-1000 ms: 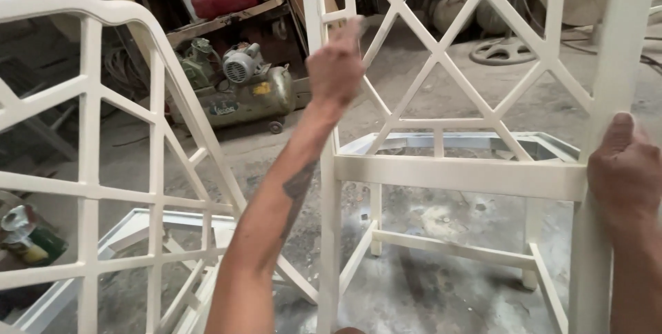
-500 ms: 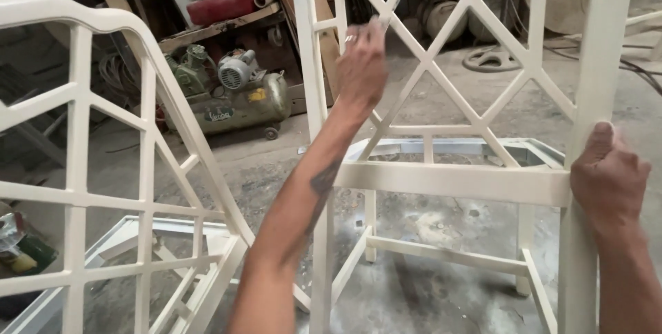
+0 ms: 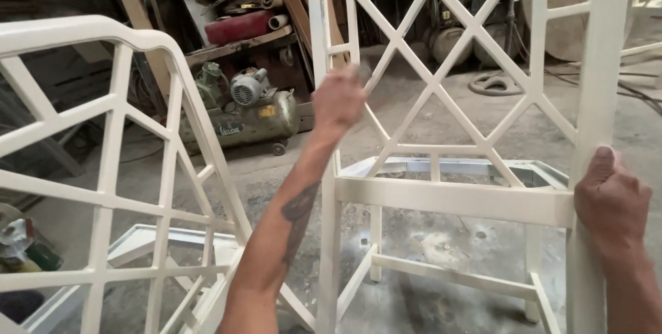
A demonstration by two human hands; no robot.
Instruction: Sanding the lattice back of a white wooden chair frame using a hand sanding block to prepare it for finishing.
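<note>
- A second white lattice frame (image 3: 103,189) stands close at the left; it could be knocked.
- The left hand (image 3: 338,99), closed, is pressed against the chair frame (image 3: 441,196)'s left post; fresh paint could be marred.
- The right post is gripped by the right hand (image 3: 610,203); if released, the chair could tip on the dusty floor (image 3: 427,237).

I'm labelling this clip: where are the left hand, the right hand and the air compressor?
left hand (image 3: 338,101), head view, back of the hand.
right hand (image 3: 612,203), head view, knuckles.
air compressor (image 3: 241,121), head view, tank side.
</note>
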